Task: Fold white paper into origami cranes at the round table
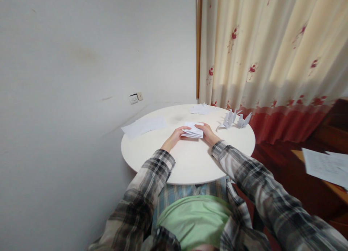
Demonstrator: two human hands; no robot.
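A small folded white paper (193, 131) lies near the middle of the round white table (190, 160). My left hand (175, 136) pinches its left edge, fingers closed on it. My right hand (208, 132) grips its right edge, fingers curled over the top. Both forearms in plaid sleeves rest on the tabletop. The paper's folds look layered; its exact shape is hard to make out.
Flat white sheets (143, 126) lie at the table's left. Two folded paper cranes (234, 119) stand at the back right, and another paper piece (200, 108) lies at the far edge. A flowered curtain (272, 55) hangs behind. Papers (326, 166) rest on a wooden surface at right.
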